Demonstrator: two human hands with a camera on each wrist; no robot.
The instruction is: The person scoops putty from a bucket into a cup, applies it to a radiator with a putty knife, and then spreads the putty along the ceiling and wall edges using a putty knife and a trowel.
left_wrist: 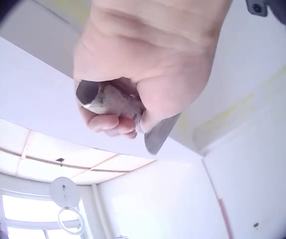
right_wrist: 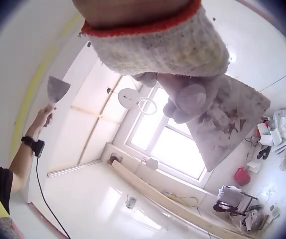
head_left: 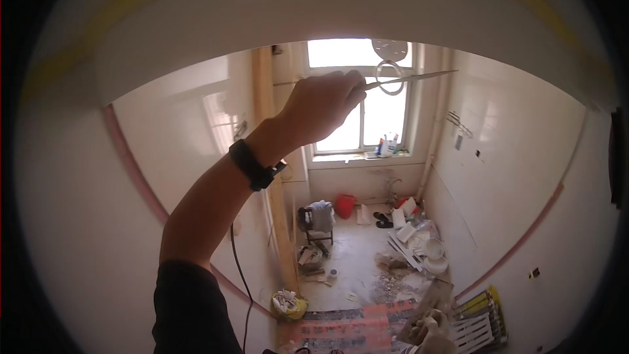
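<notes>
My bare left hand (head_left: 324,108) is raised in front of the window, below a white overhead surface, with a watch-like black band on the wrist. It grips a putty knife (right_wrist: 58,89) by the handle. In the left wrist view the fingers wrap the round handle (left_wrist: 115,99), and part of the blade (left_wrist: 162,134) shows beyond the thumb. Low at the right, my right hand (head_left: 436,335) wears a dirty white glove with a red cuff. It holds a flat plastering trowel (right_wrist: 227,124) by its handle; the plate is smeared with grey material.
A white overhead surface (head_left: 262,6) with yellow stripes curves across the top. A wooden post (head_left: 264,98) stands on the left. A chair (head_left: 318,223), red bucket (head_left: 345,206), rubble (head_left: 393,286) and white slatted pieces (head_left: 473,333) are on the floor. A black cable (head_left: 241,269) hangs below the left arm.
</notes>
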